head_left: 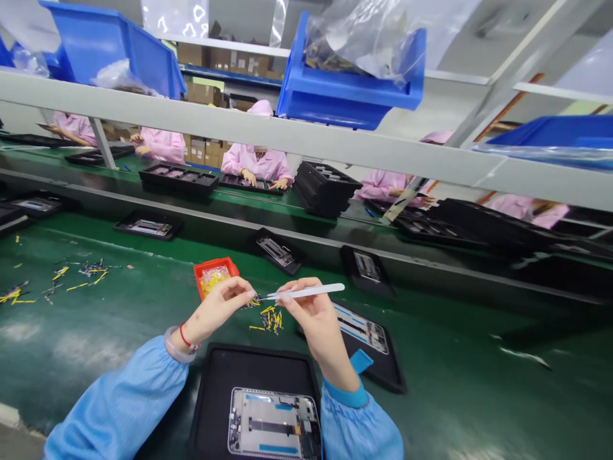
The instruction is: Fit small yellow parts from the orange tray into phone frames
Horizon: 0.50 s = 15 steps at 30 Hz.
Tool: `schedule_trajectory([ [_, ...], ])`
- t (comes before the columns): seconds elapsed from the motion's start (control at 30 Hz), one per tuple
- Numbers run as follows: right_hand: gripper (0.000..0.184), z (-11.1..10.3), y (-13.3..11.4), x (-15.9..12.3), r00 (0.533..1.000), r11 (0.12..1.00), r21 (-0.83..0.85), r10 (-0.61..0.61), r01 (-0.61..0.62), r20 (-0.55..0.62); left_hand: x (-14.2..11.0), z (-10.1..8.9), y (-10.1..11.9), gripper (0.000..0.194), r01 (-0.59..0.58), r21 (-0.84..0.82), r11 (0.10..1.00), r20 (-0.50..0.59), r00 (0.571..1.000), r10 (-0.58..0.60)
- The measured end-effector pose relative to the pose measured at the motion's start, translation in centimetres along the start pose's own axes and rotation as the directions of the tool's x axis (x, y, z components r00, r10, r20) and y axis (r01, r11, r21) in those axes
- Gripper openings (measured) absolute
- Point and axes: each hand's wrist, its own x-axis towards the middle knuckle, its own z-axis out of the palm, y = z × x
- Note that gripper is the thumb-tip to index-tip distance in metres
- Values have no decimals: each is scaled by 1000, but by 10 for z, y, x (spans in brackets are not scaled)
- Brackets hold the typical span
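My right hand (311, 313) grips a pair of white tweezers (316, 291), with the tips pointing left. My left hand (223, 306) is pinched at those tips; what lies between its fingers is too small to make out. Below both hands a phone frame (275, 425) with blue strips and a dark flex cable lies in a black tray (258, 361). Small yellow and black pieces (272, 319) are heaped on the green bench just under the tweezers. Behind my left hand stands a red bin (214, 265) holding yellow and clear bits.
A second phone frame (361, 327) lies in a tray beside my right wrist. More black trays (275, 250) line the conveyor behind. Scattered pieces (93, 268) lie at left. Blue bins (345, 102) sit on the overhead shelf. Co-workers in pink (258, 165) sit opposite.
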Motion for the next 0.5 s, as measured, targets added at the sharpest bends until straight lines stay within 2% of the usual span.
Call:
schedule_trajectory([
  [0.1,31,1,1,-2,999,998,-64,-21,19,-35,-2,2,2,32,0,-35,999,-38,999,-2],
  [0.23,31,2,3,-3,998,998,-61,-17,14,-52,-3,2,4,35,75,-113,991,-3,997,-76],
  [0.5,33,3,5,-3,999,999,-43,15,-17,-43,-6,2,4,37,105,-100,989,13,994,-104],
])
